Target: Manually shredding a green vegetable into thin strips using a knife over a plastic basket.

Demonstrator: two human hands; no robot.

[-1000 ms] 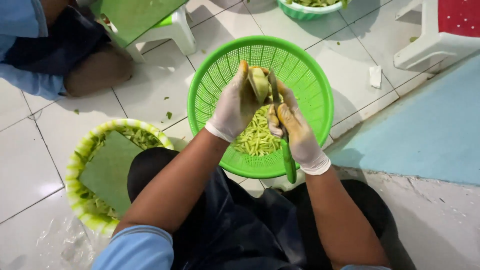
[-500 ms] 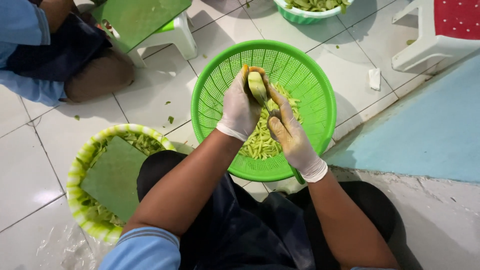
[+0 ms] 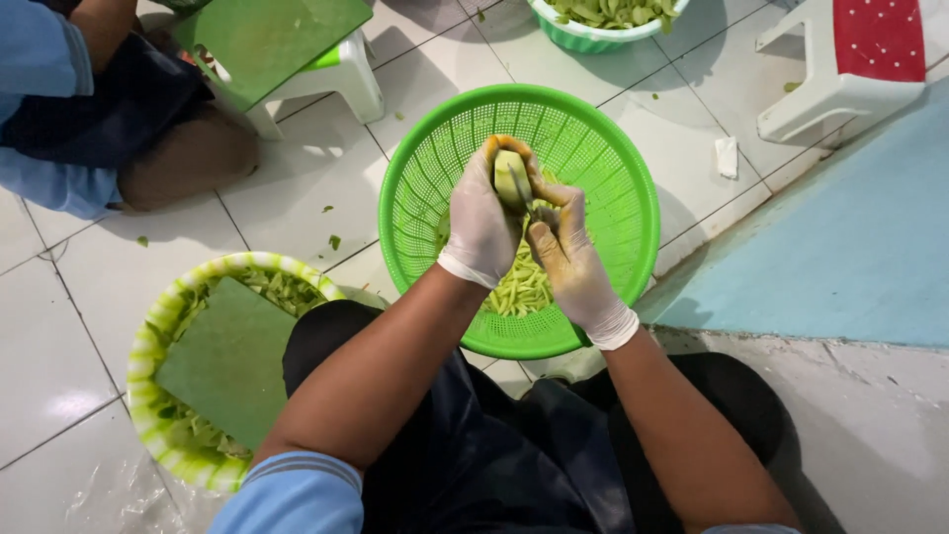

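Our left hand (image 3: pixel 481 222), in a white glove, is closed around a pale green fruit (image 3: pixel 511 179) at the upper centre of the frame; the fingers wrap over the top and left side of the fruit, and the fruit stands roughly upright in that grip. Our right hand (image 3: pixel 568 262), also gloved and stained yellowish, sits just below and to the right of the fruit, fingers curled tight around a small tool whose thin blade (image 3: pixel 531 209) meets the lower right side of the fruit; the handle is hidden inside the fist. Both hands are held over the bright green mesh basket (image 3: pixel 613 158), which occupies the centre of the frame. Pale green shreds (image 3: pixel 521 289) lie in the basket bottom, directly under the wrists. At lower left, a yellow-green basket (image 3: pixel 148 346) holds more peelings and a flat green board (image 3: pixel 227 361). At upper left, another person (image 3: pixel 109 119) sits on the tiled floor beside a white stool (image 3: pixel 326 84) carrying a green board. A white stool with a red seat (image 3: pixel 840 69) stands at upper right.
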